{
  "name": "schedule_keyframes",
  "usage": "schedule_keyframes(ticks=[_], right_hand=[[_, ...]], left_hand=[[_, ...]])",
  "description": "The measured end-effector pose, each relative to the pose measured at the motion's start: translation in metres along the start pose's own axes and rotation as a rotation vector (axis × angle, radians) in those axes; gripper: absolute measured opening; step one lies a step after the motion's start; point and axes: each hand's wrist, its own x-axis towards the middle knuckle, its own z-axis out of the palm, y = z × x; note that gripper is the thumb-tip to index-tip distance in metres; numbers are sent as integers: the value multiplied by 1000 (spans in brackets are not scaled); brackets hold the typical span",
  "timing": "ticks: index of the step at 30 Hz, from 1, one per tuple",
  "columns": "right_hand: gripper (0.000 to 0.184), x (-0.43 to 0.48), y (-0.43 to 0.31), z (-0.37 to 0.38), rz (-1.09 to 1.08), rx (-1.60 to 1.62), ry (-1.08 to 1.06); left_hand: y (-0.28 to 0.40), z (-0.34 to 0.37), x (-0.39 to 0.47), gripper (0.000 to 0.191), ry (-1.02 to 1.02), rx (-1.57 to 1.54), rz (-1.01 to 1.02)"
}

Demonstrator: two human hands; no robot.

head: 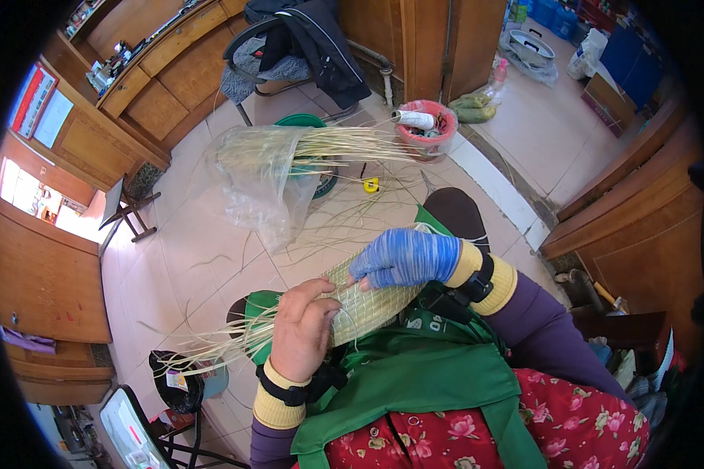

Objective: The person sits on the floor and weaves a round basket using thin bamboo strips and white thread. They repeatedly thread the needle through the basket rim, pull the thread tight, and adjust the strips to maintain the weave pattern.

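Note:
A woven straw piece (381,311) with pale stitching lies across my lap. Loose straw ends (223,346) fan out from its left side. My left hand (301,328), bare, grips the piece near those loose ends, thumb and fingers over its surface. On the upper edge rests my right hand (408,258), in a blue knitted fingerless glove, its fingertips pressed to the weave close to the left fingers. A thin white strand (352,328) loops out of the weave below my left thumb. Whether my right fingertips pinch something small is hidden.
Straw stalks in a clear plastic bag (258,193) lie ahead on the tiled floor. Nearby are a yellow tape measure (371,185), scissors (427,182) and a red bin (428,140). A chair with a jacket (322,53) stands behind. A black-lined bucket (211,378) stands at left.

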Motion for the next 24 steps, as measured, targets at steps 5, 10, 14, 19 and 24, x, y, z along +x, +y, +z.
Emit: schedule_keyframes(ticks=[5, 10, 14, 19, 24], right_hand=[[28, 2, 7, 12, -243, -89, 220], [26, 2, 1, 27, -295, -173, 309], [26, 0, -9, 37, -207, -407, 225], [27, 1, -20, 35, -221, -510, 234], [26, 11, -44, 2, -317, -466, 301]], left_hand=[[-5, 7, -8, 20, 36, -100, -57], [-9, 11, -8, 22, 35, -151, -11], [-7, 19, -11, 24, 58, -188, -35], [2, 20, -3, 22, 95, -120, 14], [15, -15, 29, 14, 72, -198, -86]])
